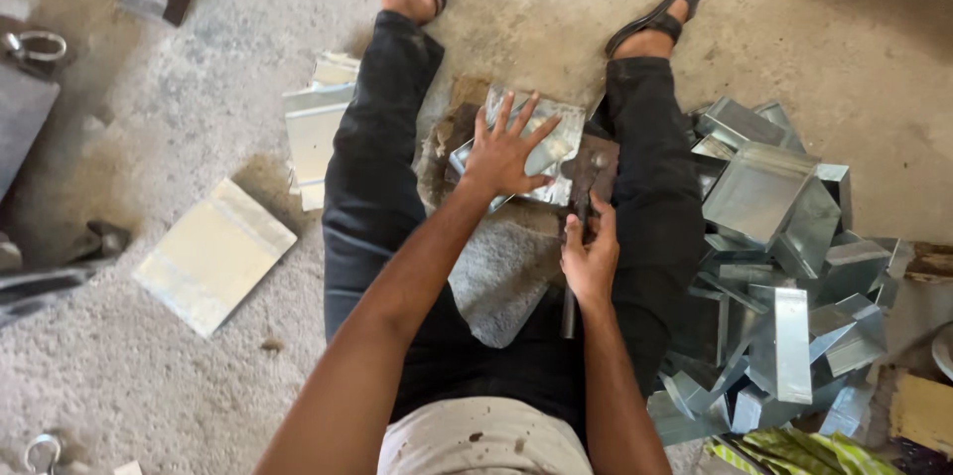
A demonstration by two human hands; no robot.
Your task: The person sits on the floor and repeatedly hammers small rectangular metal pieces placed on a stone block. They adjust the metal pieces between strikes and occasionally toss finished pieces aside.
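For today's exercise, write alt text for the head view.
A seated person's left hand presses a metal sheet flat on a block between their legs, while the right hand grips a hammer. Folded metal pieces are piled on the right.

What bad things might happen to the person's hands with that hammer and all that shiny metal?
1. The left hand lies flat, fingers spread, on the metal sheet, right beside the hammer that the right hand grips; a strike might land on fingers.
2. The sheet's thin edges may be sharp, and the hands are bare.
3. The pile of folded metal pieces sits against the right leg and could scratch it.
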